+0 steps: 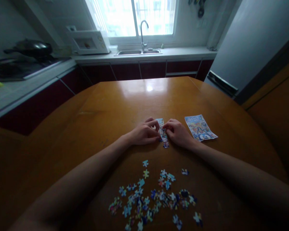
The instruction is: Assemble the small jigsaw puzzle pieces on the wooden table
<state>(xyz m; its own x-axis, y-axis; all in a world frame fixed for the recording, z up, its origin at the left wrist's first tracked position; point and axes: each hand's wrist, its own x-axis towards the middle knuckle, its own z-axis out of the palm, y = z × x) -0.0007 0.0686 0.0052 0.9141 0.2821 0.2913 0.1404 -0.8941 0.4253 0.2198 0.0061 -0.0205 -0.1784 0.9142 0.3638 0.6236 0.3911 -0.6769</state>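
Observation:
A narrow strip of joined jigsaw pieces (162, 131) lies on the wooden table between my two hands. My left hand (145, 131) rests at its left edge, fingers curled and closed against it; a small pale patch shows between thumb and forefinger. On the other side my right hand (179, 133) is closed too, thumb and fingertips pressed on the strip's right edge. The strip's near end (166, 145) shows below the hands. Closer to me is a scattered heap of loose jigsaw pieces (146, 200), with a single piece (185, 172) apart on the right.
A creased picture sheet (200, 127) lies right of my right hand on the brown table (106, 109). Beyond the table is a counter with a sink (128, 52) and a microwave (88, 42). A pan (32, 48) stands on the stove at left; a fridge (252, 41) stands right.

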